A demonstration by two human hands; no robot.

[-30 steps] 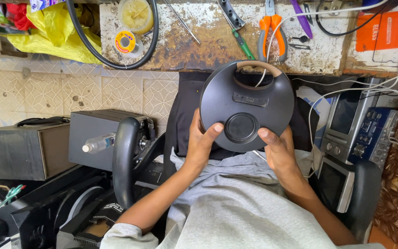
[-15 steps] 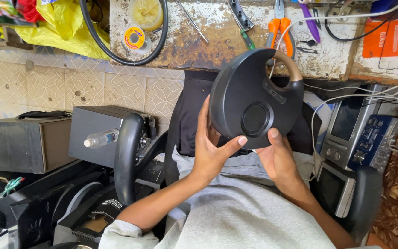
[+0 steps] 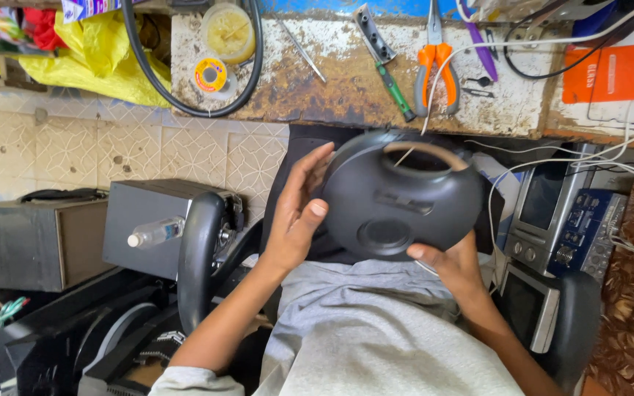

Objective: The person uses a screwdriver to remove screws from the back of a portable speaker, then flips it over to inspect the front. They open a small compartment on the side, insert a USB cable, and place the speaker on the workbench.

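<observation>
While my left hand [image 3: 299, 213] and right hand [image 3: 453, 268] grip the round black casing [image 3: 398, 198] closed-fingered, I'd best support its rim evenly.

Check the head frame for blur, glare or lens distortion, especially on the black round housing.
Head view: even, soft daylight, no hard shadows. The black round housing is sharp, with only a faint sheen on its upper rim, no blown glare. The left hand and right hand show no visible motion blur. The rusty workbench edge bows slightly, suggesting wide-angle distortion. The orange-handled pliers are crisp.
</observation>
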